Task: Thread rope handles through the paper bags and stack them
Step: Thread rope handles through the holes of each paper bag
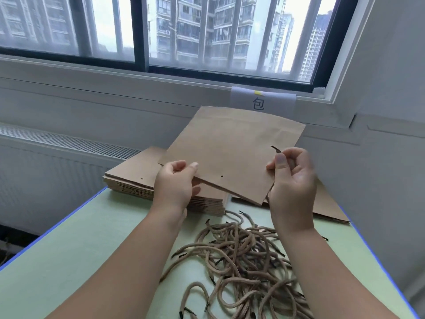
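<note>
Kraft paper bag [230, 153], held up off the worktop [80, 249] at mid-frame, looks feather-light but floppy and easy to crease or tear around the punched hole [222, 176]. I'd take it by the near edge, right where the left hand [174, 183] has its grip pinched, thumb on top. Right hand [292, 180] has its grip pinched on a rope [274, 148] just behind the stiff black tip at the bag's right edge; the cord looks soft and limp, so that tip's the bit to steer, same for the tangle of ropes [241, 254] at lower right.
</note>
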Demonstrator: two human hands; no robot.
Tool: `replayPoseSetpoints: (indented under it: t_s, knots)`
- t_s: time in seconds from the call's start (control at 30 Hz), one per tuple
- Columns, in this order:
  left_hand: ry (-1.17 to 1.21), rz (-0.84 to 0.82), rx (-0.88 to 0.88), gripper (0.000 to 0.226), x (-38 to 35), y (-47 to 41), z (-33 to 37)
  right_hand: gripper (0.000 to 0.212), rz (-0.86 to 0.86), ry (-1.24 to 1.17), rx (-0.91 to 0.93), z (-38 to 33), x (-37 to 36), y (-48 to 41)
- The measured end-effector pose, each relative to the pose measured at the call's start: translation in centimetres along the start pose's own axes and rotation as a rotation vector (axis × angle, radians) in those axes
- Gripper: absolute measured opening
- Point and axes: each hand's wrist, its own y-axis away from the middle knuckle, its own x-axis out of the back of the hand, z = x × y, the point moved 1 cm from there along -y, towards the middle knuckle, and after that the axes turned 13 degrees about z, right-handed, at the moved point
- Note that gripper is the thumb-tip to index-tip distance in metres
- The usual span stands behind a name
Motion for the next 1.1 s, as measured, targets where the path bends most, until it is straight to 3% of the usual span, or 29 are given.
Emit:
replayPoseSetpoints:
  t_s: [0.17,0.27,0.37,0.43,0.5,0.6,0.77,1.1]
  knots:
    - [0.243,0.087,-0.096,0.044,0.3,0.5,1.2,0.025,-0.202,0.059,-0.093,-0.4,0.9,-0.3]
    - [0.235,0.110,-0.287,0.064,0.7,0.8,1.8,0.025,-0.321,0.250,-0.162,-0.2,2.0,-1.7]
    - [0.144,0.041,-0.487,0.080,0.6,2.0,2.4,0.034,-0.371,0.393,-0.047,-0.9,3.4,-2.1]
    - [0.027,-0.029,-0.634,0.073,0.6,3.2,2.6,0.032,-0.351,0.400,0.057,-1.7,3.9,-1.1]
    - [-0.102,-0.083,-0.795,0.051,0.4,4.3,2.3,0.026,-0.330,0.323,0.128,-2.7,3.9,0.6]
    - [-0.140,-0.162,-0.907,0.035,-0.2,5.5,1.5,0.018,-0.300,0.279,0.258,-3.9,3.2,1.9]
    - [-0.184,-0.204,-0.989,0.044,-0.8,7.1,1.3,0.010,-0.185,0.236,0.400,-5.6,2.5,2.1]
    - [-0.149,-0.254,-1.000,0.054,-0.8,8.0,1.6,0.010,-0.120,0.195,0.380,-5.6,1.4,1.3]
